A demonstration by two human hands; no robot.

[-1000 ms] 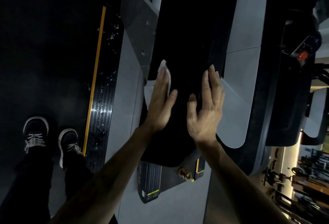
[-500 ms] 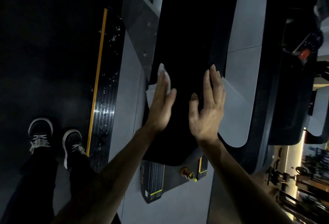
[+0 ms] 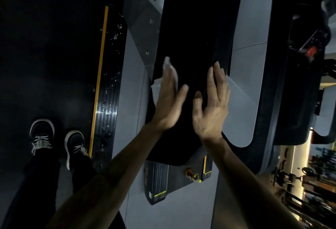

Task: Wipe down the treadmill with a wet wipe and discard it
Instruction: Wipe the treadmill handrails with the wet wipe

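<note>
Little shifted: left hand (image 3: 170,99) still presses white wet wipe (image 3: 160,83) flat on black treadmill panel (image 3: 190,47), frame centre; right hand (image 3: 212,107) flat, fingers straight.

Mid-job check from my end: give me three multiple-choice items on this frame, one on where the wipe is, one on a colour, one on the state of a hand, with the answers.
1. Where is the wet wipe?
A. Under the left hand, against the black panel
B. On the floor by the shoes
C. Pinched in the right hand

2. What colour is the stripe along the ribbed side rail?
A. Red
B. Yellow
C. Green

3. How is the right hand?
A. Curled in a fist
B. Gripping a bottle
C. Open, fingers extended on the panel's right edge

Answers: 1 A, white wipe shows past the left hand's fingertips and at its left side. 2 B, the line beside the ribs is yellow. 3 C, the fingers are straight and hold nothing.
</note>
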